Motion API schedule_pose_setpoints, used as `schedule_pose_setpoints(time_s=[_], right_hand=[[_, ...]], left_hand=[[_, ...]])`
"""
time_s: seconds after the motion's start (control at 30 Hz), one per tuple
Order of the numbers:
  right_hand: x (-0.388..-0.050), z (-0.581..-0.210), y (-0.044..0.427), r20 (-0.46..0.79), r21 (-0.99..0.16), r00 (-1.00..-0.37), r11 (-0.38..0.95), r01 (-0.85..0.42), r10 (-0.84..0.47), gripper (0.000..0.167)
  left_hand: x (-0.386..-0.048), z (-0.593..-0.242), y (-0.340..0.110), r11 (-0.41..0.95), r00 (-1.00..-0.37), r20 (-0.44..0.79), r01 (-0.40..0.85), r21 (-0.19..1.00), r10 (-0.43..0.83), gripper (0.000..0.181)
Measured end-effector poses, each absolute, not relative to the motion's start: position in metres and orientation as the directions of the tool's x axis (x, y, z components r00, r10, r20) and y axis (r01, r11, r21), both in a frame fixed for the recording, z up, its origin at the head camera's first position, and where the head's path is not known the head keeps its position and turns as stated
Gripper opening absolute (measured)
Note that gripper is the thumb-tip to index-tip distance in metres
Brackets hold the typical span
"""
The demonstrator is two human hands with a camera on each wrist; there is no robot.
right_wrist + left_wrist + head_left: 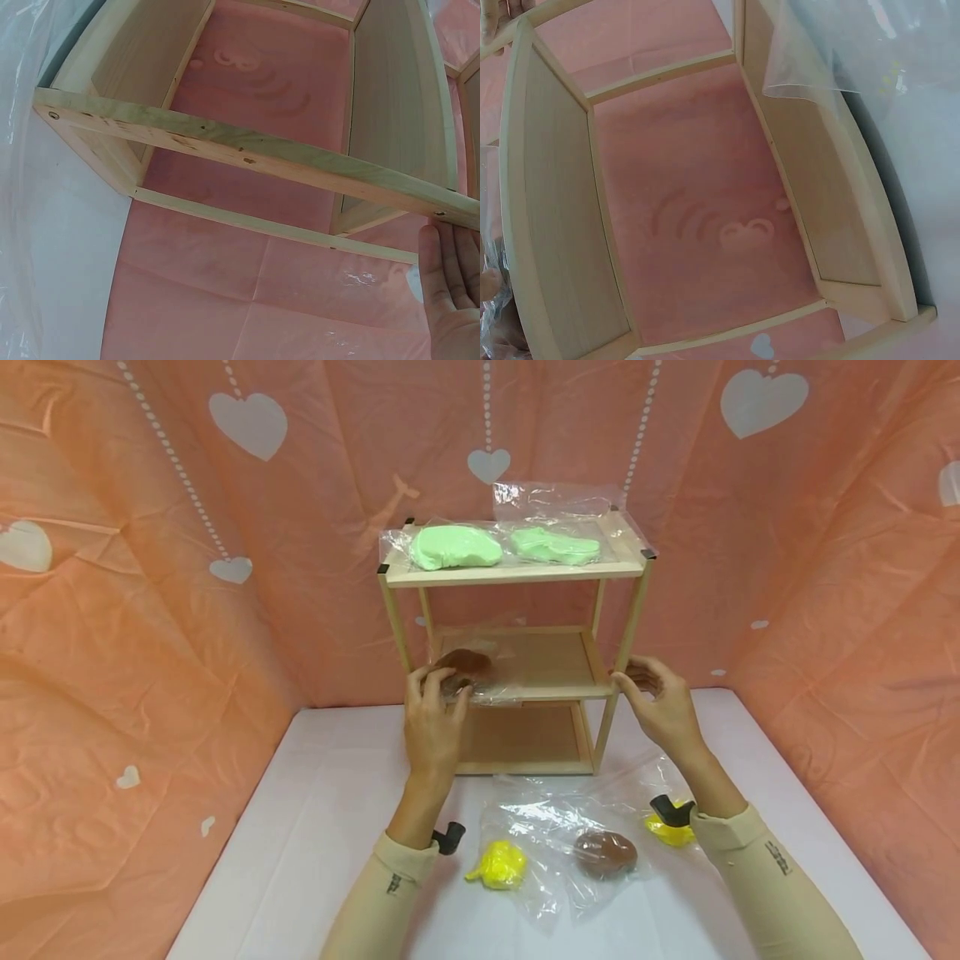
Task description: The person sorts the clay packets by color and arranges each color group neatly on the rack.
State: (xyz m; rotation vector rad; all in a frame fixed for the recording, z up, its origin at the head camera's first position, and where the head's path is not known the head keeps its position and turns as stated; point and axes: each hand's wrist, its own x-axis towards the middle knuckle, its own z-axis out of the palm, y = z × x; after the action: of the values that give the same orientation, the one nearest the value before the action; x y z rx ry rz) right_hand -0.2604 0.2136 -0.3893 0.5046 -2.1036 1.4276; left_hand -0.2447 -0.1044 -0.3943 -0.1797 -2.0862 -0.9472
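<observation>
My left hand pinches a clear bag holding a brown lump at the left front of the middle shelf. In the left wrist view, part of that bag and a fingertip show at the left edge. My right hand grips the wooden rack's right front post, thumb in front and fingers behind. The right wrist view shows its fingers against the wood. Two bagged light green pieces lie on the top shelf.
On the white table in front of the rack lie clear bags with a yellow piece, a brown oval piece and another yellow piece, partly behind the right wrist's black mount. Pink cloth with hearts hangs behind and at both sides.
</observation>
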Motion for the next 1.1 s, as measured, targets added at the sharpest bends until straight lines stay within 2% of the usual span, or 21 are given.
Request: schedule_pose_setpoints(time_s=[0.27,0.6,0.8,1.1], right_hand=[[-0.2603,-0.3892,0.2138,0.625,-0.723,-0.781,0.369,-0.583,-0.008,0.026],[-0.2609,-0.3908,0.2146,0.635,-0.716,-0.773,0.367,-0.594,-0.013,0.027],[-0.262,-0.3907,0.2148,0.639,-0.716,-0.769,0.35,-0.604,-0.017,0.025],[-0.262,-0.3899,0.2147,0.634,-0.724,-0.773,0.338,-0.602,-0.018,0.024]], left_hand=[[-0.2497,-0.3932,-0.1026,0.7,-0.666,0.705,0.383,0.602,-0.242,0.034],[-0.2507,-0.3898,-0.1003,0.717,-0.715,0.646,0.3,0.629,-0.268,0.037],[-0.252,-0.3876,-0.0986,0.739,-0.723,0.634,0.262,0.62,-0.275,0.037],[-0.2536,-0.389,-0.0966,0.817,-0.716,0.648,0.195,0.543,-0.26,0.039]])
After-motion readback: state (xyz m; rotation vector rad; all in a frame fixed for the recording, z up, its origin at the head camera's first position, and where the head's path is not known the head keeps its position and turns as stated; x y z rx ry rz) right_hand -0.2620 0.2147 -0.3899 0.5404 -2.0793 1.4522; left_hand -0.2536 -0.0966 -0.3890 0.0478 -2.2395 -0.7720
